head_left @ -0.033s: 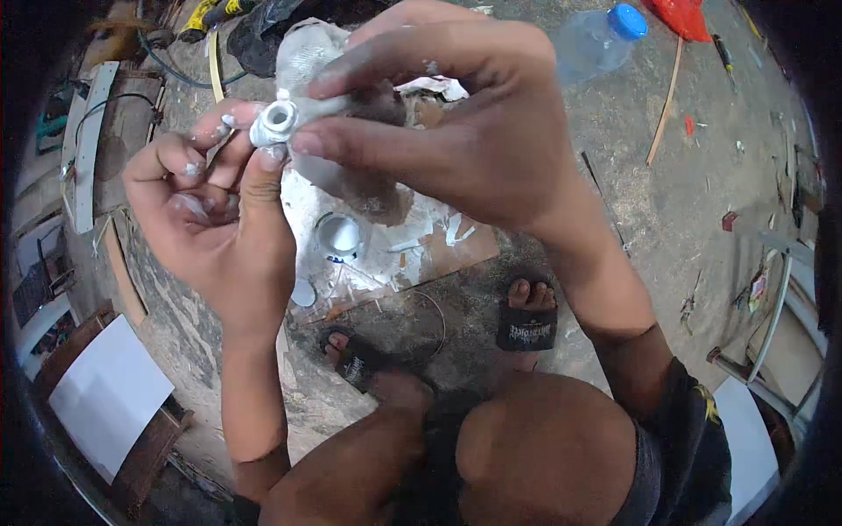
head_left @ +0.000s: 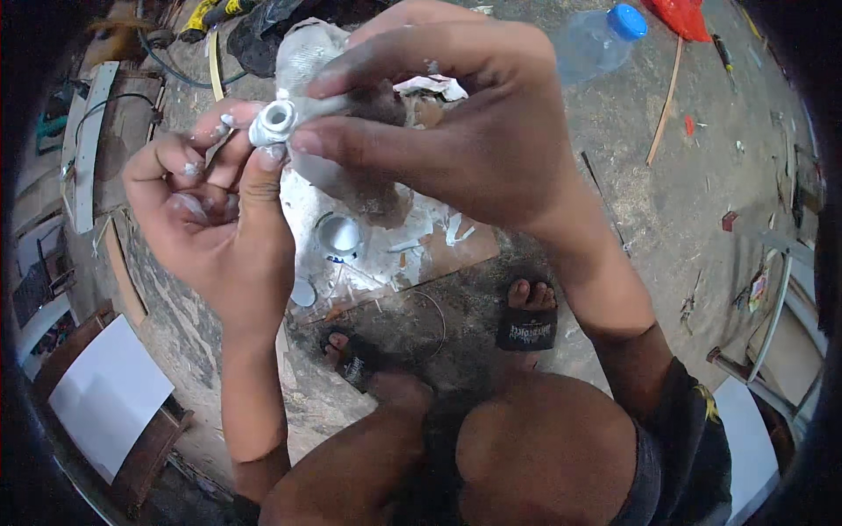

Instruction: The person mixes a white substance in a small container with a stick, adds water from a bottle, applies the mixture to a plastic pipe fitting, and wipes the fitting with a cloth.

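Close in front of me, a small white ring-shaped fitting [head_left: 279, 117] with a round hole in its end is held between both hands. My left hand [head_left: 224, 202] pinches it between thumb and fingertips, the other fingers curled. White smears cover several of its fingertips. From the right, the thumb and forefinger of my right hand [head_left: 465, 123] close on a pale grey-white piece [head_left: 326, 105] beside the fitting; whether the two are joined I cannot tell. Behind them is a whitish knitted cloth [head_left: 305, 54], partly hidden by my hands.
Below the hands, a small jar [head_left: 340, 235] with white contents stands on a white-smeared board [head_left: 456, 259]. A clear bottle with a blue cap [head_left: 628, 23] is at the upper right, near a red bag [head_left: 682, 17]. White panels [head_left: 110, 394] and wood strips lie at the left.
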Action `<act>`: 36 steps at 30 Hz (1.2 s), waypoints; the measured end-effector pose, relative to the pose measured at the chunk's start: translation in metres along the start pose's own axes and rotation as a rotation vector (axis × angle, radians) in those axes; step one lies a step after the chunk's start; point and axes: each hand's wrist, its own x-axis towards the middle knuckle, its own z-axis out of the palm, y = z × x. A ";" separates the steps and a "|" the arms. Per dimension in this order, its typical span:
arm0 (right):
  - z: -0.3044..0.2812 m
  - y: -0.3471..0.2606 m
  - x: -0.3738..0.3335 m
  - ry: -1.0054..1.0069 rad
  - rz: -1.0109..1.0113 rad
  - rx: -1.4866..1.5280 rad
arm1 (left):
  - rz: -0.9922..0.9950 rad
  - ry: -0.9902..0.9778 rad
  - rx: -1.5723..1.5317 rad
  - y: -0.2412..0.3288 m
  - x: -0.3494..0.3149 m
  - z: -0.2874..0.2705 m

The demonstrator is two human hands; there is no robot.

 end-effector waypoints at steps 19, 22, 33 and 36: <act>-0.019 0.013 0.000 -0.154 -0.095 0.210 | -0.241 -0.010 -0.335 0.001 -0.005 -0.007; -0.024 0.005 -0.007 -0.018 -0.042 0.070 | -0.171 -0.146 -0.436 -0.007 -0.004 -0.016; -0.033 -0.025 -0.009 -0.047 -0.040 0.084 | 0.094 -0.021 -0.165 0.011 -0.005 -0.006; -0.042 -0.022 -0.009 -0.099 -0.054 0.106 | 0.146 -0.109 -0.053 0.013 -0.006 -0.009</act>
